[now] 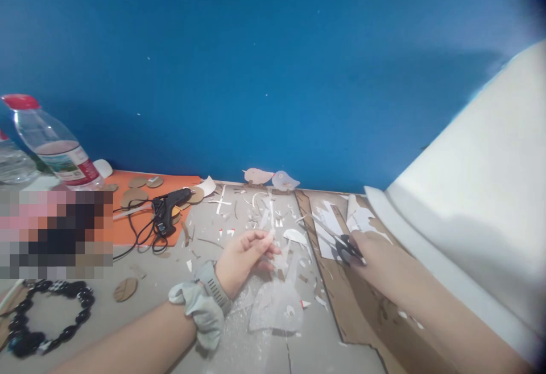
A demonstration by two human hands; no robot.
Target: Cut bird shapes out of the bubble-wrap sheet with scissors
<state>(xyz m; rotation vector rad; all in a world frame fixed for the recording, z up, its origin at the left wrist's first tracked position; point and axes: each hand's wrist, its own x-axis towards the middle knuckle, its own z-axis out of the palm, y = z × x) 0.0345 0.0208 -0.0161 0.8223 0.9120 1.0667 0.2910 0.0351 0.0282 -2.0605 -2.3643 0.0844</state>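
My left hand (251,252), with a watch and a pale scrunchie at its wrist, pinches a thin whitish strip (272,210) that stands up from the fingertips. My right hand (369,249) is closed around the black handles of a pair of scissors (347,246); the blades point left and away from me, over white paper (327,232). Between the hands lies a white semicircular paper piece (295,236). Nearer me is a pale, translucent cut-out with an eye shape (275,306). Two bird cut-outs, one pink (258,176) and one grey-blue (285,180), stand against the wall.
A black glue gun (168,210) with its cord lies on an orange sheet (121,178) among cardboard discs. Water bottle (63,152) and black bead bracelet (83,314) are at the left. Paper scraps litter the table. Cardboard (336,300) lies at right, before a white curved object (482,181).
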